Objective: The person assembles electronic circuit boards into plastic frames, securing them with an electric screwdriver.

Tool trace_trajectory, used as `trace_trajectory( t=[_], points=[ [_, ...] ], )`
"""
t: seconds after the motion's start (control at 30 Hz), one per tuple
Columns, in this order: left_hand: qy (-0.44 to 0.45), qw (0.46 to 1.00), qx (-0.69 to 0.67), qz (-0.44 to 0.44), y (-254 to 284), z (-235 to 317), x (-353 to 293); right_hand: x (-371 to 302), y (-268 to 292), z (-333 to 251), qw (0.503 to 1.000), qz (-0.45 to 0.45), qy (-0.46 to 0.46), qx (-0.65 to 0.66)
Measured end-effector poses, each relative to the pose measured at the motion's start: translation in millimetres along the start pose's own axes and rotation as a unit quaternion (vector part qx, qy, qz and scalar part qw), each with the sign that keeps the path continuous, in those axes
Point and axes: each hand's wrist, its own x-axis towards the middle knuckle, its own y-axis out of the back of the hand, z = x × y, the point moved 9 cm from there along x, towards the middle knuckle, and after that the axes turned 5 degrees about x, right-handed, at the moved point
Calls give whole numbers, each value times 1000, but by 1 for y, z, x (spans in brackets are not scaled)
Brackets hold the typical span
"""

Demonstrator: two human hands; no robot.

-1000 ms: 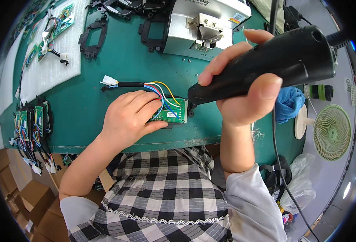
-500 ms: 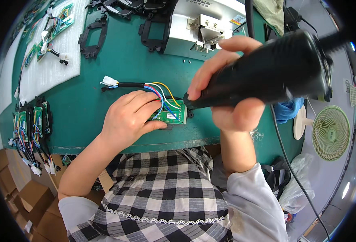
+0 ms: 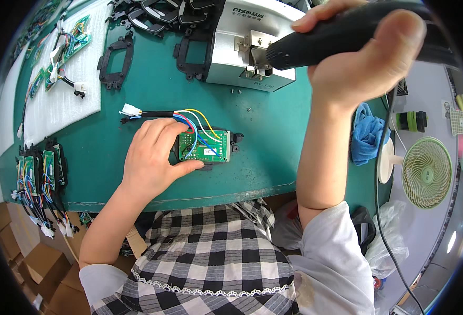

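Observation:
A green circuit board [image 3: 200,149] lies in a black plastic frame [image 3: 235,143] near the table's front edge. My left hand [image 3: 152,149] grips its left end, thumb along the near side and fingers over the far side. Colored wires run from the board through a black sleeve [image 3: 158,114] to a white connector [image 3: 131,109] at the left. My right hand [image 3: 365,73] is wrapped round a black electric screwdriver [image 3: 328,39], held nearly level. Its nose is at the metal bracket on the front of a silver screw feeder [image 3: 229,63]; the bit itself is hard to make out.
Empty black frames [image 3: 117,60] lie at the back. Wired boards rest on white foam [image 3: 87,100]; more stand at the left edge [image 3: 45,163]. A blue cloth [image 3: 368,134], a green fan [image 3: 426,173] and a hanging black cable [image 3: 379,210] are on the right. Small screws [image 3: 249,109] are scattered mid-table.
My right hand has lifted the screwdriver away from the board's right end, moving it up and right to the screw feeder. My left hand and the board have barely shifted.

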Motion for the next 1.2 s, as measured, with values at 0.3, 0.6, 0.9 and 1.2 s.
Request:
trace_trajectory(
  t=[0.3, 0.6, 0.9, 1.2],
  points=[
    [10, 1000, -9, 16, 0, -4, 3, -58, 3, 15, 974, -135, -160, 92],
    [4, 1000, 2, 20, 0, -3, 2, -98, -4, 16, 953, -173, -220, 113],
    [5, 1000, -5, 19, 1, -5, 2, -108, -7, 18, 941, -175, -254, 137],
    [14, 999, -31, 6, 2, -9, 0, -106, -17, 19, 923, -230, -243, 191]
  ],
)
